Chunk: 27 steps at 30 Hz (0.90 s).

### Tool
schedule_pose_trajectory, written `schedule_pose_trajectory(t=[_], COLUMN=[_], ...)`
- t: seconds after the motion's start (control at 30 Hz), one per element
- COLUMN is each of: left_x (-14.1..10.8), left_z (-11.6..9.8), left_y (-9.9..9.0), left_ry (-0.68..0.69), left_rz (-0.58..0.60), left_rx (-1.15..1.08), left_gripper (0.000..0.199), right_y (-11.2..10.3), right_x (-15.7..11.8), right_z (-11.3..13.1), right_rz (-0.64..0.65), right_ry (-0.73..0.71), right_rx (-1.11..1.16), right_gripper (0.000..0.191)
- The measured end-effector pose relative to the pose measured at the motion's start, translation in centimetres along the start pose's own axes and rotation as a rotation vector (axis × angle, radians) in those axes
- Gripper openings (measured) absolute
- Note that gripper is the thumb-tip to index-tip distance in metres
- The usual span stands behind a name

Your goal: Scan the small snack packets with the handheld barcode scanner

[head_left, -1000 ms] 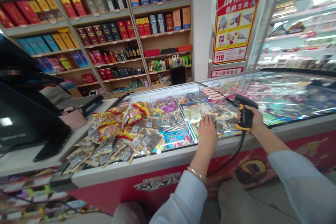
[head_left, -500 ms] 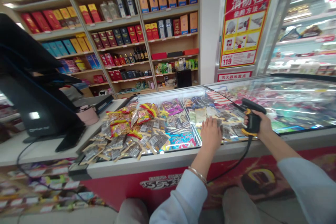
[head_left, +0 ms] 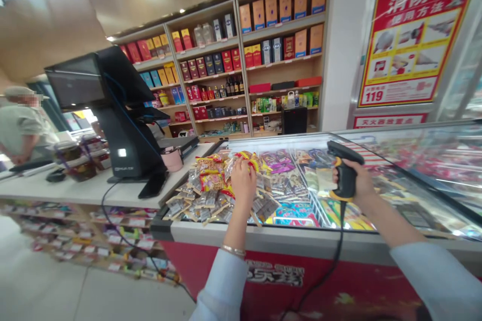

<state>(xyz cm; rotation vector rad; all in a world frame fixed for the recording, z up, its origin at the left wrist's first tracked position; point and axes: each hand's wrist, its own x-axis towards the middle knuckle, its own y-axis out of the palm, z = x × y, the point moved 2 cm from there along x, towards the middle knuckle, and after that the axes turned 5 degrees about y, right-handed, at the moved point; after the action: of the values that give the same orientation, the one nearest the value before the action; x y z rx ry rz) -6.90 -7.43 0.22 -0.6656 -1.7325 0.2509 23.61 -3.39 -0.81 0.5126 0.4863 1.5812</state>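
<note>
My right hand (head_left: 360,180) is wrapped round the handle of a black and yellow barcode scanner (head_left: 344,173), held above the glass top of the freezer (head_left: 301,234). A cable hangs down from its grip. On the left, my left hand (head_left: 244,180) rests on the pile of snack packets, its fingers bent over a red and yellow packet (head_left: 211,182) group; whether they grip one cannot be made out. Small grey and brown packets (head_left: 214,203) lie heaped around and in front of that hand.
Left of the pile, a counter (head_left: 86,191) bears a black checkout terminal (head_left: 128,135), a pink cup (head_left: 172,159) and stacked tubs (head_left: 81,165). A person (head_left: 22,123) stands at the far left. Shelves of boxes (head_left: 211,65) line the back.
My left hand has moved left from the packets near the scanner onto the snack pile. My right hand still holds the scanner. The view has turned left, bringing in the person and the tubs.
</note>
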Motion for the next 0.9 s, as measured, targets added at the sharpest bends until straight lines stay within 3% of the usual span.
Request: schedule_pose_trajectory(t=[0.2, 0.37, 0.6, 0.77, 0.9], left_x=[0.4, -0.7, -1.5, -1.7, -1.7], left_z=[6.3, 8.2, 7.7, 7.9, 8.2], left_y=[-0.6, 0.0, 0.1, 0.4, 0.8], left_ry=[-0.039, -0.079, -0.010, -0.038, -0.067], left_rz=[-0.089, -0.070, 0.025, 0.124, 0.133], left_rx=[0.156, 0.250, 0.273, 0.316, 0.319], left_gripper=[0.037, 0.042, 0.055, 0.062, 0.056], right_y=[7.0, 10.6, 11.2, 11.0, 11.2], right_x=[1.5, 2.6, 3.3, 2.7, 2.4], right_z=[-5.2, -8.5, -12.1, -12.3, -12.1], right_rz=[0.148, 0.234, 0.344, 0.384, 0.378], right_ry=[0.155, 0.263, 0.329, 0.320, 0.330], right_rx=[0.049, 0.031, 0.039, 0.018, 0.011], right_gripper=[0.014, 0.016, 0.019, 0.016, 0.016])
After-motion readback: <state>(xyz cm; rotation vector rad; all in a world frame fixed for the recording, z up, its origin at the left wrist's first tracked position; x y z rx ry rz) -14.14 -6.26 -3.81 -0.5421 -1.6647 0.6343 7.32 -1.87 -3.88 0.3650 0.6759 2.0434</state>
